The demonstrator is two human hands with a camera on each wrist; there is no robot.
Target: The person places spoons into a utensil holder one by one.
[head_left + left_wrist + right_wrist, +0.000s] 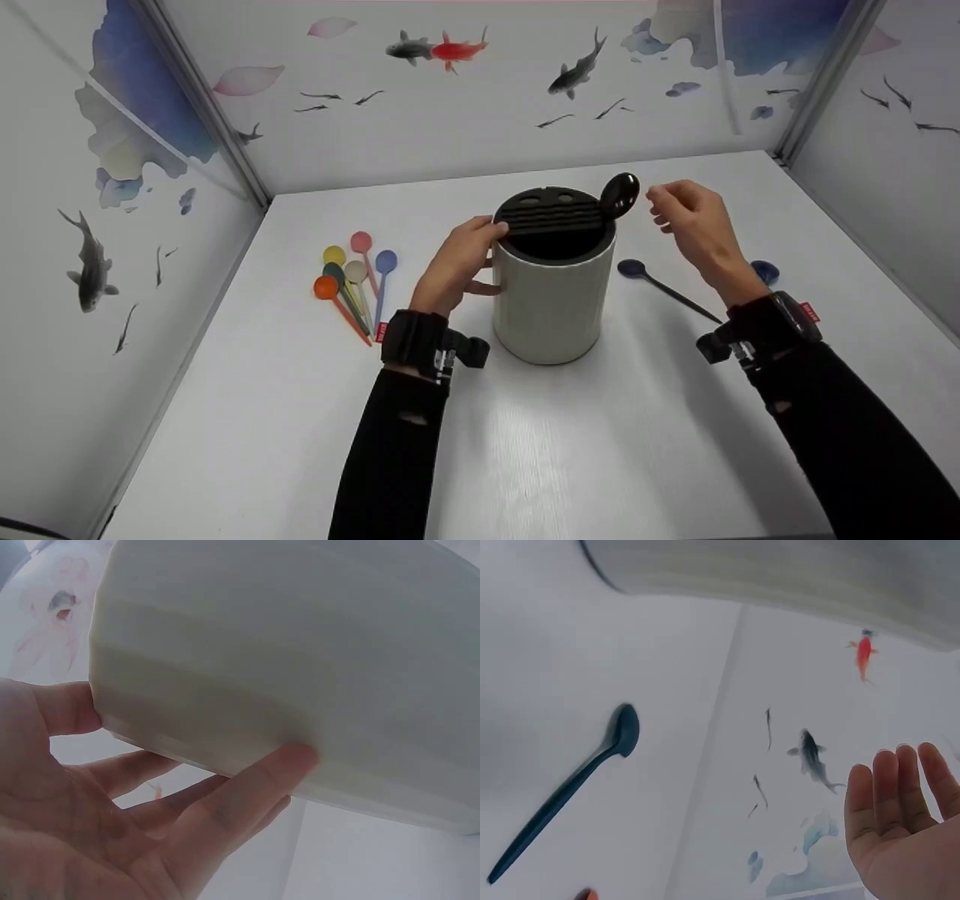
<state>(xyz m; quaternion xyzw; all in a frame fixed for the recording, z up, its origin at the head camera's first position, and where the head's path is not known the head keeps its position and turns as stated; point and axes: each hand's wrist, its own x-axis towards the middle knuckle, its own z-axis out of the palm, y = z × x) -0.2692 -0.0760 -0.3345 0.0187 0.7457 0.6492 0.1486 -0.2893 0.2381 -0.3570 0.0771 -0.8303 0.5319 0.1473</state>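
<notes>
The left hand (460, 259) holds the pot (551, 315) on the table (510, 480) from nine o'clock; the right hand (697, 227), loosely curled, hangs empty at two, near the black spoon (620, 195) at one. The pot looks stiff, best gripped low; the spoon light, slick, pinchable by its bowl.

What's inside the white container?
A black spoon shows its bowl above the right edge of the black lid; its handle is hidden. The lid's near opening shows only darkness, so anything deeper in the white container can't be seen.
</notes>
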